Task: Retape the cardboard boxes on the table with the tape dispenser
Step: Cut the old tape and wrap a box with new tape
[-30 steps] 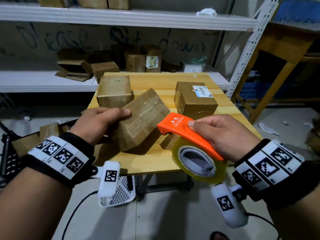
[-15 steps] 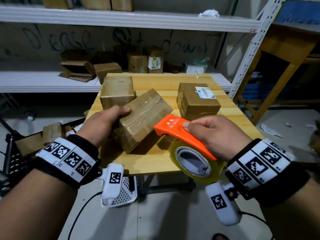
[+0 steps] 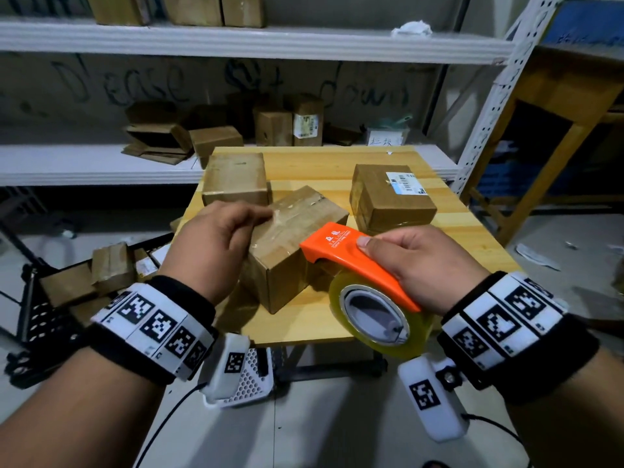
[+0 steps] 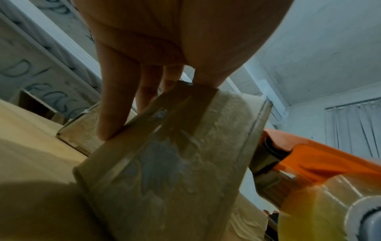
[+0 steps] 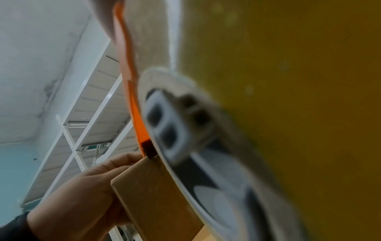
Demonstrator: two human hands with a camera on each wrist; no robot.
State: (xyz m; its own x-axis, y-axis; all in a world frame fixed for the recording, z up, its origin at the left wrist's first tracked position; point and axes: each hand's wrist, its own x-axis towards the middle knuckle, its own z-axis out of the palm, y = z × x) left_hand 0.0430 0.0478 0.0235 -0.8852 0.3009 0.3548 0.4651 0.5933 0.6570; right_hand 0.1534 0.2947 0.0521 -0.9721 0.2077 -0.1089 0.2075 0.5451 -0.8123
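A tilted cardboard box (image 3: 297,231) with old clear tape along its seam stands on one edge on the wooden table (image 3: 304,325). My left hand (image 3: 236,231) grips its upper left end, fingers (image 4: 115,104) on one face and the thumb on the other. My right hand (image 3: 405,261) grips the orange tape dispenser (image 3: 351,258), thumb on top. Its nose touches the box's right side. The yellowish tape roll (image 3: 378,319) hangs below my hand. The box (image 4: 175,154) (image 5: 154,195), dispenser (image 4: 309,156) and roll (image 5: 288,97) fill the wrist views.
Two more boxes stand on the table: a plain one (image 3: 236,177) at the back left and one with a white label (image 3: 388,201) at the right. White shelving (image 3: 101,163) behind holds several boxes. A black cart (image 3: 50,315) with boxes stands at the left.
My left hand has moved from the box's side up over its top end, and the box stands steeper. The dispenser's nose has come in against the box's right side.
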